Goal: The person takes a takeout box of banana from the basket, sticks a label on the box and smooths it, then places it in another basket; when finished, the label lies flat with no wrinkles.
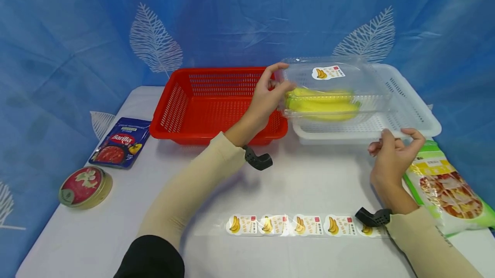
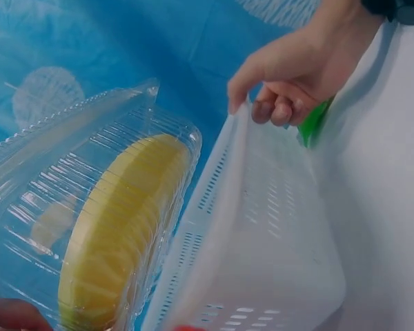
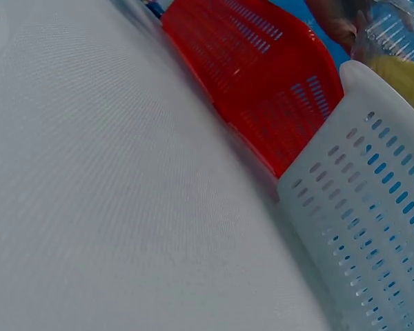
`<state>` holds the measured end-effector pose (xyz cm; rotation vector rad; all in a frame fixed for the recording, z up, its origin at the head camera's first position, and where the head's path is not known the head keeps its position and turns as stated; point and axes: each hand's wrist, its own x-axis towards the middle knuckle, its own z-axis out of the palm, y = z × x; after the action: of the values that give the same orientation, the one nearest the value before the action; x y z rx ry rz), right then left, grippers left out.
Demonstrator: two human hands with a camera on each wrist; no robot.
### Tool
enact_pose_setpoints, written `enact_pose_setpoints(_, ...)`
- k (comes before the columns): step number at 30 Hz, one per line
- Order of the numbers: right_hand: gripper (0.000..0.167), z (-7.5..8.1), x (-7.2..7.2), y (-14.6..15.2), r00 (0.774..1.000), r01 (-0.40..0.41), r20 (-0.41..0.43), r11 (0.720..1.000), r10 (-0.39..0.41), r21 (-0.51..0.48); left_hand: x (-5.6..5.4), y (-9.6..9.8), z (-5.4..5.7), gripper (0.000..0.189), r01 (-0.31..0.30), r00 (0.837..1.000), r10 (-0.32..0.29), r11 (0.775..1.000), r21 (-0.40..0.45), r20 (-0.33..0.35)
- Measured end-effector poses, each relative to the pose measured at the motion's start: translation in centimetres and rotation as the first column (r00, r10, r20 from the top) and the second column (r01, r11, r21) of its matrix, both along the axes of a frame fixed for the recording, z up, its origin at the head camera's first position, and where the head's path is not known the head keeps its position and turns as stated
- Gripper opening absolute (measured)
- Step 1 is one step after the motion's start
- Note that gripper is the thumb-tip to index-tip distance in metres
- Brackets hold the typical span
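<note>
My left hand (image 1: 268,91) grips the left end of a clear plastic clamshell box (image 1: 371,84), thumb and fingers on its edge. Inside lie yellow bananas (image 1: 322,105), and a banana sticker (image 1: 328,72) is on the lid. The box is held above the white basket (image 1: 411,97), tilted in the left wrist view. My right hand (image 1: 396,157) pinches the basket's front rim near its right corner, thumb and index finger over the edge. The left wrist view also shows that right hand (image 2: 297,72) on the rim.
A red basket (image 1: 209,117) stands left of the white one. Farther left lie a blue Barilla pouch (image 1: 121,142) and a round tin (image 1: 85,187). A strip of banana stickers (image 1: 274,225) lies in front; a green-and-white food bag (image 1: 448,187) lies at right.
</note>
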<state>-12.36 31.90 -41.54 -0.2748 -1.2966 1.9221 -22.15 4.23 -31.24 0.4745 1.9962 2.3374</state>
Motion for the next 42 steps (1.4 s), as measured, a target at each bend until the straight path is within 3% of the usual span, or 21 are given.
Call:
enact_pose_setpoints(5, 0.039, -0.1, 0.1, 0.0, 1.0, -0.01, -0.012, 1.0, 0.01, 0.0, -0.9, 1.8, -0.4, 0.045, 0.002, 1.0, 0.0, 0.998, -0.062, 0.03)
enact_pose_setpoints(9, 0.038, -0.2, 0.0, -0.1, 1.0, -0.016, -0.024, 1.0, 0.016, -0.008, -1.3, 2.8, -0.5, 0.046, -0.002, 1.0, 0.003, 0.991, -0.137, 0.007)
enact_pose_setpoints(14, 0.036, -0.1, 0.0, -0.1, 1.0, -0.009, -0.012, 1.0, 0.009, -0.009, -1.7, 3.8, -0.4, 0.047, 0.035, 0.999, -0.033, 0.979, -0.202, 0.017)
enact_pose_setpoints(19, 0.037, 0.0, 0.0, -0.1, 1.0, 0.005, 0.01, 1.0, -0.005, 0.009, -1.9, 4.5, -0.8, 0.05, 0.068, 0.997, -0.054, 0.955, -0.289, 0.056)
enact_pose_setpoints(29, 0.037, 0.0, 0.0, -0.3, 1.0, 0.007, 0.014, 1.0, -0.008, 0.026, -2.2, 5.6, -1.4, 0.054, 0.06, 0.998, -0.046, 0.91, -0.409, 0.044)
enact_pose_setpoints(33, 0.038, 0.1, 0.1, 0.0, 1.0, 0.011, 0.023, 1.0, -0.011, 0.015, -1.9, 6.3, -1.3, 0.056, 0.083, 0.996, -0.066, 0.883, -0.462, 0.052)
enact_pose_setpoints(42, 0.038, -0.1, 0.2, 0.2, 0.999, 0.007, 0.034, 0.999, -0.008, 0.041, -1.5, 6.8, -1.3, 0.057, 0.086, 0.994, -0.105, 0.796, -0.599, 0.002)
